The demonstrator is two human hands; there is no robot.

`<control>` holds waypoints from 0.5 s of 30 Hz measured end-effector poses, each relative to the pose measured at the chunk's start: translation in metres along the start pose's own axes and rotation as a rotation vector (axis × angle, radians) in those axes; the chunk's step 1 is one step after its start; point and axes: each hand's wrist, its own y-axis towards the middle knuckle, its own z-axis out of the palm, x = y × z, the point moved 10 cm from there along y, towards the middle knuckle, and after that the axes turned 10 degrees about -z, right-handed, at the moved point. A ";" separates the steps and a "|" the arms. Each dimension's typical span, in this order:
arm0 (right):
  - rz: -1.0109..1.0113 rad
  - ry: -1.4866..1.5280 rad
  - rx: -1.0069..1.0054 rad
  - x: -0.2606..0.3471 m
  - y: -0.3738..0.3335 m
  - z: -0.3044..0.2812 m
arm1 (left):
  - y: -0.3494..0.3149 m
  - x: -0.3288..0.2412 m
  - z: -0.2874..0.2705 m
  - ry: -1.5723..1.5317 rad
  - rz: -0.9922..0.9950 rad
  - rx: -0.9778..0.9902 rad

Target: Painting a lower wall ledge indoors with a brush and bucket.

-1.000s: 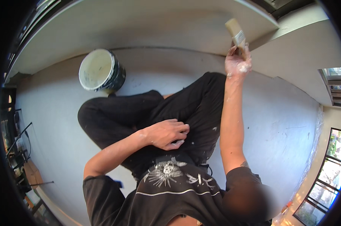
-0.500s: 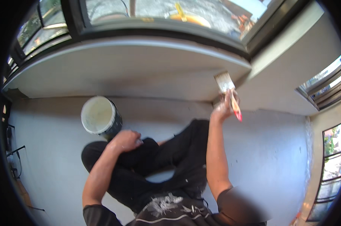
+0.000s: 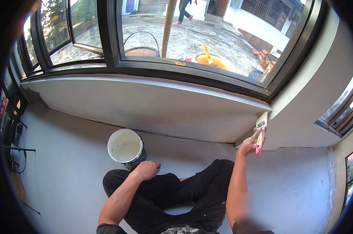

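Note:
My right hand [image 3: 249,145] grips a flat paintbrush [image 3: 260,130], its red-tipped handle pointing back toward me. The bristles lie at the corner where the low wall [image 3: 164,107] under the window meets the pillar on the right. My left hand [image 3: 146,170] is closed over my left knee, its fingers curled; whatever it holds, if anything, is hidden. Just beyond it stands a dark bucket [image 3: 111,148] with a pale rim and whitish paint inside.
I sit cross-legged on a pale grey floor [image 3: 67,167]. A dark-framed window [image 3: 192,74] runs above the low wall. Outside are a yellow tub [image 3: 219,62] and a walking person [image 3: 182,11]. Thin black stands [image 3: 22,149] are at far left; clear plastic sheeting [image 3: 331,183] lies along the right.
My view has tilted up, showing more of the window and yard. My right hand has brought the brush to the wall corner by the pillar. My left hand stays by the bucket.

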 end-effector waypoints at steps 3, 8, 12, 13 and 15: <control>0.014 -0.063 0.060 0.011 -0.005 0.014 | 0.003 -0.005 -0.009 -0.017 -0.026 0.010; -0.123 0.082 0.469 0.067 -0.049 0.070 | 0.006 -0.014 -0.008 -0.047 -0.009 0.028; -0.244 0.322 0.789 0.088 -0.065 0.084 | 0.004 -0.007 -0.009 -0.042 -0.039 0.018; -0.227 0.330 0.806 0.079 -0.057 0.077 | 0.002 -0.004 -0.008 -0.036 -0.057 0.022; -0.176 0.307 0.616 0.049 -0.020 0.055 | 0.000 -0.004 -0.015 -0.037 -0.046 -0.009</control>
